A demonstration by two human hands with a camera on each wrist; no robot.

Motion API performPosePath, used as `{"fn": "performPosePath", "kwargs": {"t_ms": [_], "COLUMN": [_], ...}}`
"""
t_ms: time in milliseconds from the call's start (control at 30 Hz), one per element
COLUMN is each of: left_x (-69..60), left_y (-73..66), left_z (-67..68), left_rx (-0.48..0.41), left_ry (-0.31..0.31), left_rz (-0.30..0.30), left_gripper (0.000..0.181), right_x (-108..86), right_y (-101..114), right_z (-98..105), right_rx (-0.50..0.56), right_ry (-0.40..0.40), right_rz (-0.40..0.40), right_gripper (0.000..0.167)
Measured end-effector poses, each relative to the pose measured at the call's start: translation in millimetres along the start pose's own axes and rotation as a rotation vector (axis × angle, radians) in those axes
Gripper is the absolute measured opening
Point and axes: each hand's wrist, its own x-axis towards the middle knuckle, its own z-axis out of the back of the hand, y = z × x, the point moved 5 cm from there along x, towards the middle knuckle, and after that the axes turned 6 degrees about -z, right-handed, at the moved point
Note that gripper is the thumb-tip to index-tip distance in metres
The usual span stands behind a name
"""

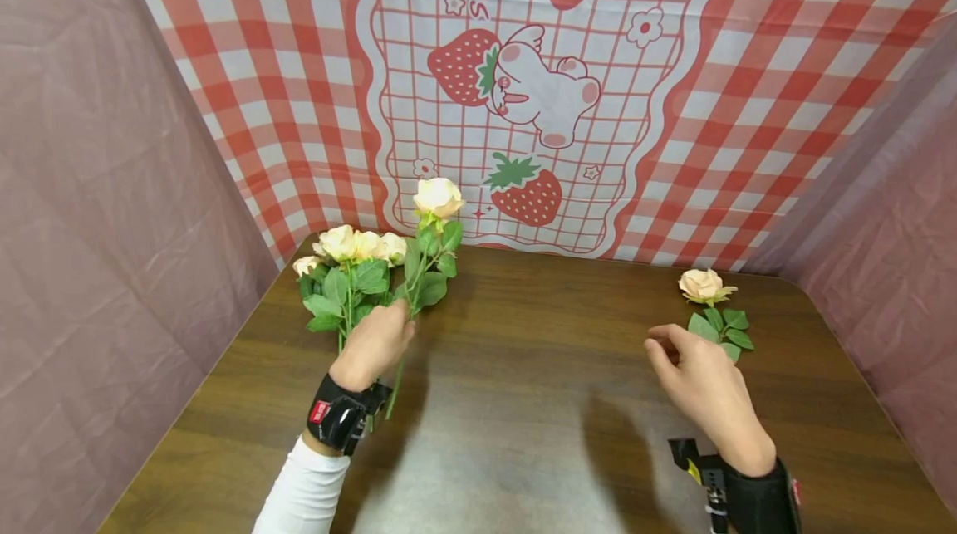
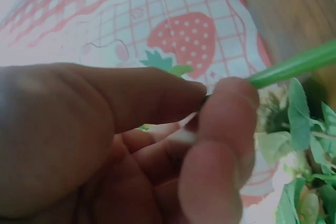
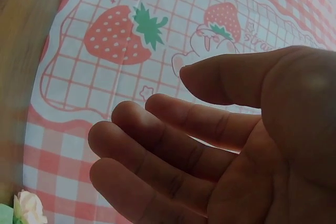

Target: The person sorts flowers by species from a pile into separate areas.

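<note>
L hand (image 2: 123, 156) pinching stem (image 2: 295, 66), head cam hides pinch

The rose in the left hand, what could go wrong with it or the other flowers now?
The held rose might slip or twist, since the left hand pinches its thin stem near the fingertips. Its leaves look close to the other roses on the left, so they could snag. The empty right hand is near the single rose and might bump it.
</note>
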Motion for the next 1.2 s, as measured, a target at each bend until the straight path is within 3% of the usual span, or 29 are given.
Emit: {"fn": "performPosePath", "kwargs": {"t_ms": [100, 567, 800, 1000, 1200], "left_x": [-1.5, -11.1, -16.5, -18.4, -20.6], "left_y": [-7.7, -39.4, -57.6, -72.8, -87.9], "left_z": [2.7, 12.9, 11.6, 3.9, -9.3], "left_rx": [-0.011, -0.116, -0.144, -0.201, -0.339], "left_ry": [-0.04, -0.14, -0.201, -0.198, -0.101], "left_rz": [-0.041, -0.117, -0.202, -0.264, -0.311], "left_gripper": [0.011, 0.01, 0.011, 0.013, 0.012], "right_x": [0.2, -6.0, -12.4, -19.7, -27.0], "right_y": [3.8, 45.9, 68.5, 82.9, 94.8], "right_z": [-3.6, -39.0, -61.7, -77.8, -91.5], "right_rx": [0.003, 0.065, 0.138, 0.251, 0.368], "right_ry": [-0.003, -0.001, 0.031, 0.093, 0.167], "right_rz": [0.022, 0.16, 0.237, 0.288, 0.374], "right_gripper": [0.024, 0.019, 0.026, 0.036, 0.045]}}
